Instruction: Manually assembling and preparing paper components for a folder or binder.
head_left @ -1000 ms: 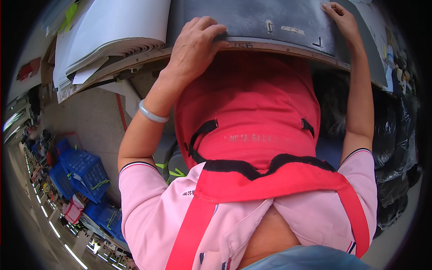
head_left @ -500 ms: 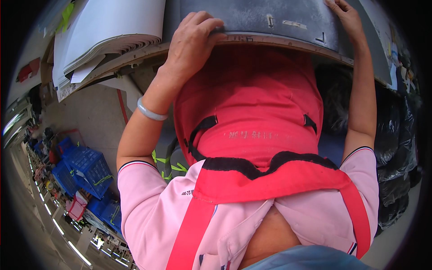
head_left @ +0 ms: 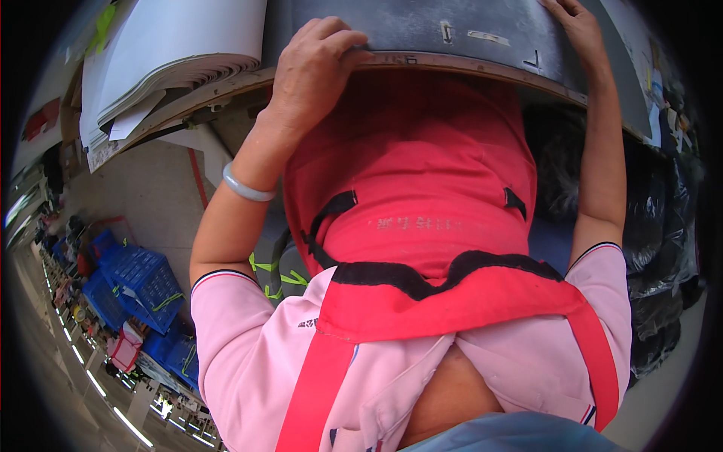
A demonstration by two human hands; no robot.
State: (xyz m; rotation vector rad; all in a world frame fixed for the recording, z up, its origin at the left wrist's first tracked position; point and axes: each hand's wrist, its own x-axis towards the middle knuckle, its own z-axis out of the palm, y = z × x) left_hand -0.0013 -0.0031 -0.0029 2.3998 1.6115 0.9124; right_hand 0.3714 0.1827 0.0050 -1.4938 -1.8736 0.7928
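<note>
A flat, dark grey board (head_left: 407,32) lies on the wooden-edged table (head_left: 482,65). The left hand (head_left: 312,71) has bent fingers at the board's near edge. The right hand (head_left: 580,30) is bent at the far right. I can't tell if either grips. Big white paper sheets (head_left: 181,45) sit left.
</note>
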